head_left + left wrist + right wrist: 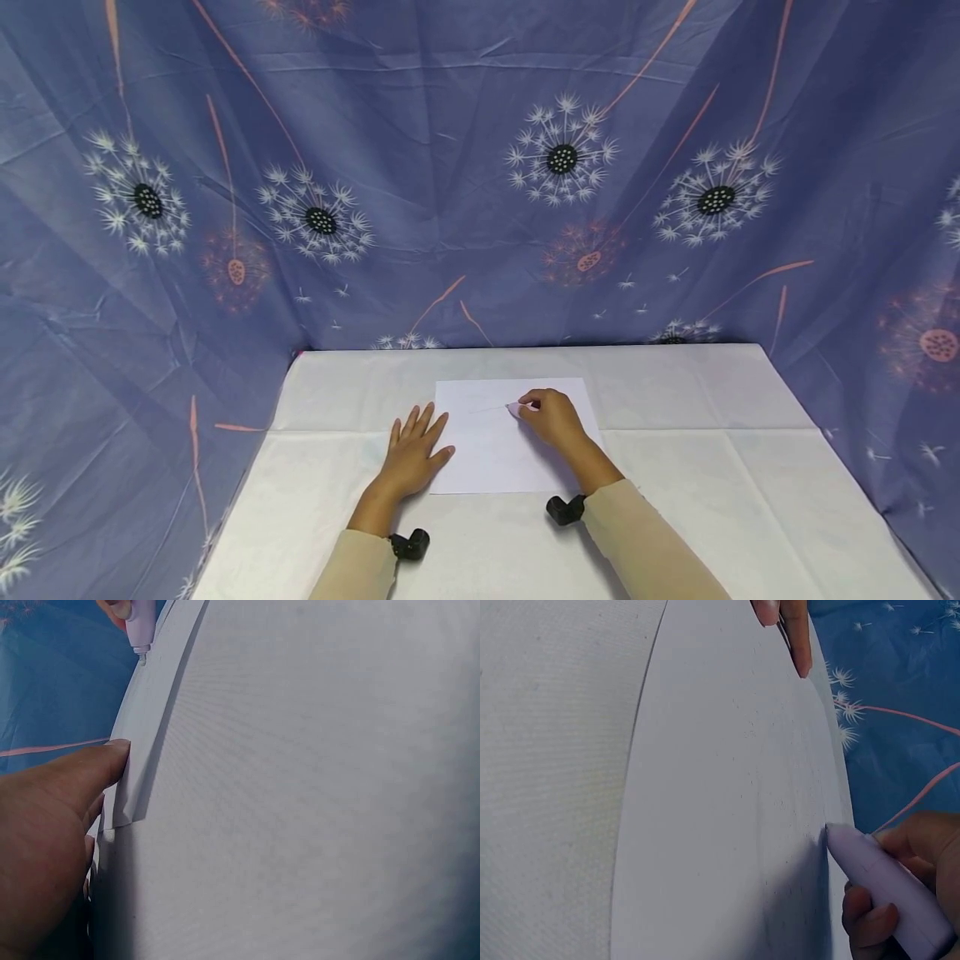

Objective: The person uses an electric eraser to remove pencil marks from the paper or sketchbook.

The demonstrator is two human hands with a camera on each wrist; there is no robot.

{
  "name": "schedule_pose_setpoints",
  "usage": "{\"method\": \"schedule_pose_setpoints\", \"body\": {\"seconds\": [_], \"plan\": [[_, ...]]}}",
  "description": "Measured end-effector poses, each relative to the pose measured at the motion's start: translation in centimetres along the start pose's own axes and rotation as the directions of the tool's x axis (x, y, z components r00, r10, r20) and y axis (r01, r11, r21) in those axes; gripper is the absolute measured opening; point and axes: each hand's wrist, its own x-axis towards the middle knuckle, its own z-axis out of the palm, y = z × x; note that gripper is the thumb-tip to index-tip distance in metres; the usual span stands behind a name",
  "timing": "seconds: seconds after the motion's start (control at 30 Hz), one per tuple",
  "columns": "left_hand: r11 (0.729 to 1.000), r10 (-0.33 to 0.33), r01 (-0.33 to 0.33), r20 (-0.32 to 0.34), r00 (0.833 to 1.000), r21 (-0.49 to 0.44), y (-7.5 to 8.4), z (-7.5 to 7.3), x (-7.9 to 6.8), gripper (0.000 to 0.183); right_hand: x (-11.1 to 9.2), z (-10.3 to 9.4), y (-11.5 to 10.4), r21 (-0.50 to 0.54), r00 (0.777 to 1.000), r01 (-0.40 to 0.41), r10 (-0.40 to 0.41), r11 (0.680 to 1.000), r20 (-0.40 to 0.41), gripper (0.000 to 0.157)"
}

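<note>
A white sheet of paper (487, 458) lies on the table in the head view. My right hand (553, 419) grips a thick, pale lavender pen (889, 889) between thumb and fingers. The pen's small metal tip meets the upper part of the sheet, at the right end of a faint thin line (487, 409). Fingers spread, my left hand (411, 457) rests at the sheet's left edge. In the left wrist view its thumb (112, 757) presses on the paper, whose near edge lifts slightly.
A white cloth (675, 392) with fold creases covers the table. Blue fabric with dandelion prints (450, 167) hangs behind it and along both sides. Each wrist carries a small black camera, one by the left sleeve (356, 567) and one by the right sleeve (645, 542).
</note>
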Motion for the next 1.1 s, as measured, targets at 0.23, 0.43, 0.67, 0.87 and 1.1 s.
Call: {"method": "schedule_pose_setpoints", "body": {"seconds": [0.23,0.43,0.67,0.87,1.1], "plan": [[1.000,-0.007,0.007,-0.004,1.000,-0.004,0.04,-0.06,-0.01,0.063,0.11,0.15,0.04,0.006,1.000,0.005,-0.005,1.000,-0.004,0.014],[1.000,-0.009,0.009,0.000,1.000,-0.005,0.09,-0.15,-0.04,0.063,0.11,0.25,0.11,0.004,1.000,0.005,-0.005,1.000,0.002,0.014],[1.000,-0.009,0.009,-0.004,1.000,0.001,0.03,-0.08,-0.07,0.063,0.12,0.29,-0.07,0.011,1.000,0.006,-0.006,1.000,-0.003,0.013],[1.000,-0.008,0.008,-0.002,1.000,0.009,-0.05,0.04,-0.02,0.063,0.14,0.42,0.01,0.004,1.000,0.006,-0.006,1.000,-0.005,0.014],[1.000,0.004,-0.004,-0.014,1.000,-0.006,-0.11,0.14,-0.08,0.063,0.13,0.51,0.12,0.007,1.000,0.009,-0.009,1.000,0.000,0.013]]}}
